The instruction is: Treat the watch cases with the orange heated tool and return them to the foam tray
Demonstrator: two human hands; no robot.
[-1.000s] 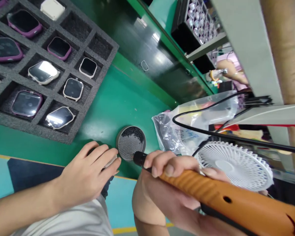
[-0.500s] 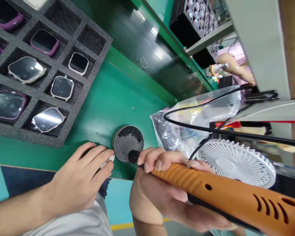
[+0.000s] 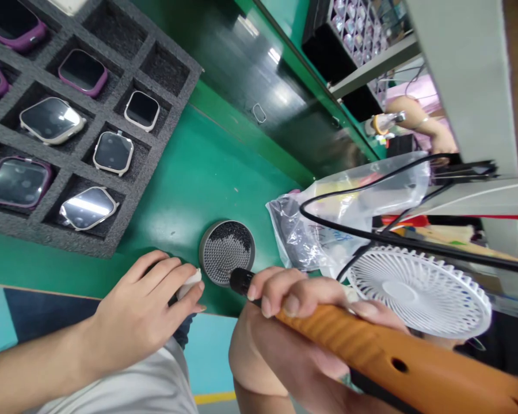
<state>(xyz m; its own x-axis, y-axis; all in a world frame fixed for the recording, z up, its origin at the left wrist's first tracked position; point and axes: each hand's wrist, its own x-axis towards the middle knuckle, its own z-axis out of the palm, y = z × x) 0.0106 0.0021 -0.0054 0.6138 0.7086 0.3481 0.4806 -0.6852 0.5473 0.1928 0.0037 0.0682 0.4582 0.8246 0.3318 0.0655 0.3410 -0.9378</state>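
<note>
My right hand (image 3: pixel 293 299) grips an orange power screwdriver (image 3: pixel 384 356), its black tip (image 3: pixel 240 281) down at the near rim of a round metal tin (image 3: pixel 227 252) filled with tiny screws. My left hand (image 3: pixel 149 307) lies curled on the green bench (image 3: pixel 207 172) just left of the tin, fingers closed over a small white piece (image 3: pixel 189 283) that is mostly hidden.
A dark foam tray (image 3: pixel 125 224) at the left holds several watch bodies in its cells. A white desk fan (image 3: pixel 418 290), a crumpled plastic bag (image 3: pixel 328 230) and a black cable (image 3: pixel 414 241) crowd the right. Another person's arm (image 3: pixel 418 123) shows at the far right behind a shelf.
The screwdriver tip stays at the tin's rim while its handle shifts slightly. My left hand stays beside the tin. The view sways a little.
</note>
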